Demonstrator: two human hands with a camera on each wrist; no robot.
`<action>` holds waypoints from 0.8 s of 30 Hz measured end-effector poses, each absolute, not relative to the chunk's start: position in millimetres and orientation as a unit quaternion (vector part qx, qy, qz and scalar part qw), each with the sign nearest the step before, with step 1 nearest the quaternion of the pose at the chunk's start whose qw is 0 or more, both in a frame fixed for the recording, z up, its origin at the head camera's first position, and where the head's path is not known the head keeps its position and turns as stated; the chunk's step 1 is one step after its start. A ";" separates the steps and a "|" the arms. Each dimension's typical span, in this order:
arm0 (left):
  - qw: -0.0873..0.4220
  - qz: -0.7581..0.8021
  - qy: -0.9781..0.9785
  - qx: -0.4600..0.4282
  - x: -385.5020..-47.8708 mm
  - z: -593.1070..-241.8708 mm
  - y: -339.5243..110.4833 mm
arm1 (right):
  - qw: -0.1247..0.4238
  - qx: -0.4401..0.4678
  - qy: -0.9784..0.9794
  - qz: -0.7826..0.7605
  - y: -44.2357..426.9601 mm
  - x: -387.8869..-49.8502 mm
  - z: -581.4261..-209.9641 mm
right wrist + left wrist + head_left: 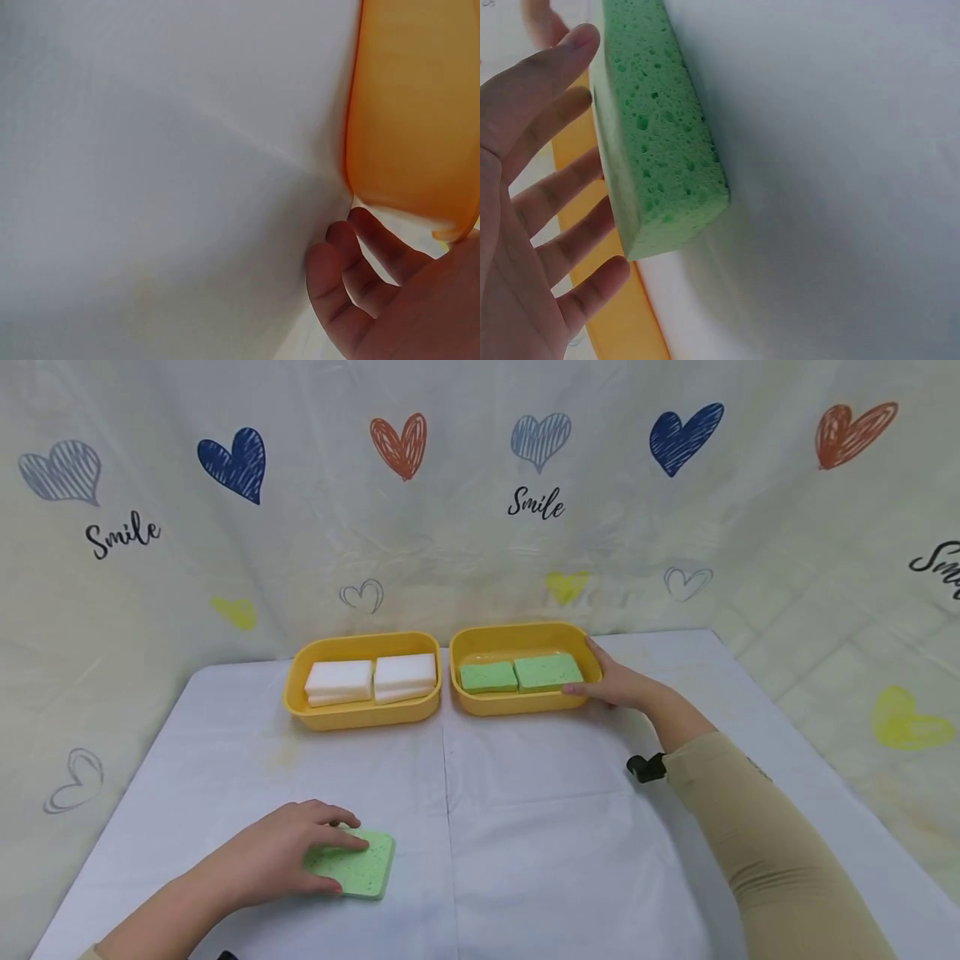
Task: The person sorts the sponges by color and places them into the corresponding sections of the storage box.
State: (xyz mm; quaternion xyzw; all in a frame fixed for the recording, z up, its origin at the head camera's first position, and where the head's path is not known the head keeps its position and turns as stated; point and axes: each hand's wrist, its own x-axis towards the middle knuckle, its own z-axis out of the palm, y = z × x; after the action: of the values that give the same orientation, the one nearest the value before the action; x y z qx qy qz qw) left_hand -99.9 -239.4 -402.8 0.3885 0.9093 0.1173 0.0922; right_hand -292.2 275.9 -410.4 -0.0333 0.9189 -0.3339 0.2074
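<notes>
A light green sponge with a pitted surface lies flat on the near left of the white-covered table. My left hand is over its left part, fingers spread and fairly straight. In the left wrist view the fingertips and thumb are at the top face of the sponge, not wrapped round its sides. At the back, my right hand holds the right end of a yellow container, thumb over the near rim and index finger along the end. Two green sponges lie inside that container. Its other fingers hang bent beside the container wall.
Left of that container stands another yellow container with white sponges in two stacks. Behind the table hangs a pale curtain printed with hearts and the word Smile. A crease runs down the middle of the tablecloth.
</notes>
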 end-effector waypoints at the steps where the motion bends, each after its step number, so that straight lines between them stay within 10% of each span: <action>1: 0.092 0.112 0.909 0.390 -99.5 -403.0 -239.7 | 0.207 -0.033 0.919 -0.333 276.2 -292.1 -410.3; 24: 0.104 0.133 0.917 0.362 -108.2 -399.8 -232.4 | 0.203 -0.028 0.921 -0.331 272.6 -289.3 -406.9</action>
State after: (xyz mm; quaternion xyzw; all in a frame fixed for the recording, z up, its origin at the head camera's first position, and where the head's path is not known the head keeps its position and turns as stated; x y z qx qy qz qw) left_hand -108.2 -232.4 -399.8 0.3623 0.9168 0.1325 0.1036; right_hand -289.3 272.6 -406.9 -0.0281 0.9211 -0.3313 0.2027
